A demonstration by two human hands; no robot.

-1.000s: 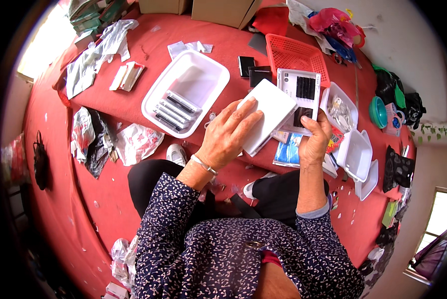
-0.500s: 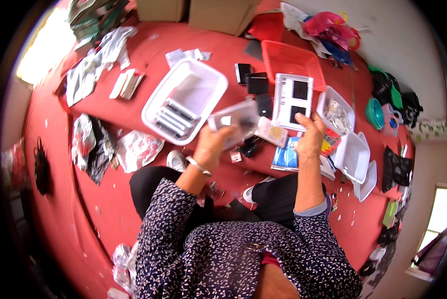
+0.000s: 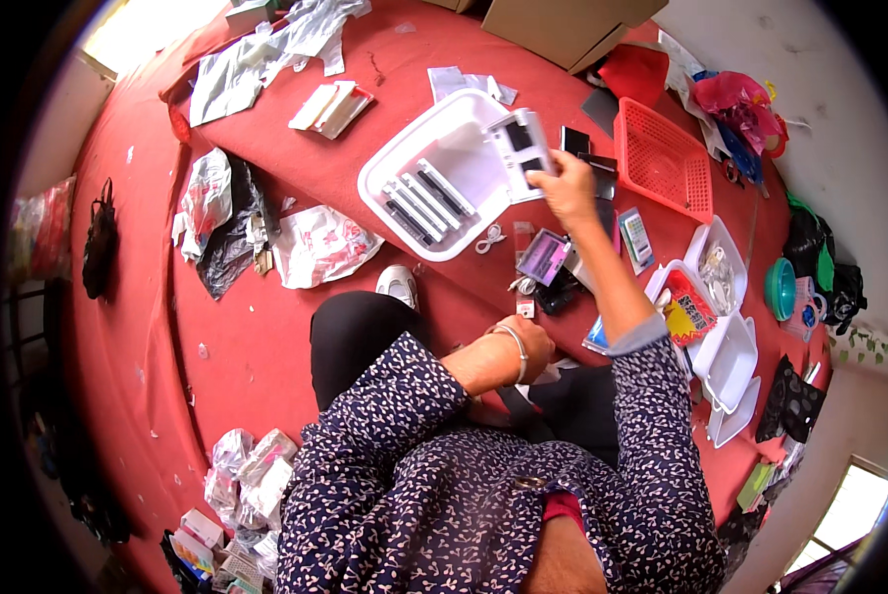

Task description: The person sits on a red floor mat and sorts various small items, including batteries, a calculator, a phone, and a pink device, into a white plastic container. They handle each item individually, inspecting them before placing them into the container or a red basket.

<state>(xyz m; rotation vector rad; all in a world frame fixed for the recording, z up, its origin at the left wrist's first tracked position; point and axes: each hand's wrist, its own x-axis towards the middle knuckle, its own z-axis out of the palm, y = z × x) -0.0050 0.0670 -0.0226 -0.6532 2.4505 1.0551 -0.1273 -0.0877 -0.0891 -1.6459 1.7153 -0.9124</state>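
Observation:
My right hand (image 3: 571,190) grips a flat white plastic case (image 3: 511,139) with black panels, thumb on its face. The case is tilted over the right rim of a white plastic tub (image 3: 372,188). Inside the tub, several similar white and black pieces (image 3: 429,203) stand on edge in a row. My left hand (image 3: 533,348) is low over my lap, below a small box with a purple face (image 3: 543,257). Its fingers look curled, and whatever they may hold is hidden. A white coiled cable (image 3: 488,239) lies just beside the tub.
A red basket (image 3: 662,163) stands right of the tub, near black boxes (image 3: 574,141). White containers (image 3: 726,361) stand at the right. Plastic bags (image 3: 323,246) lie left of the tub, and cardboard boxes (image 3: 563,30) at the back. A white shoe (image 3: 397,285) shows below the tub.
My right hand has carried the white case leftward to the tub. My left hand has drawn back to my lap, and the translucent container is no longer seen in it. The view has shifted.

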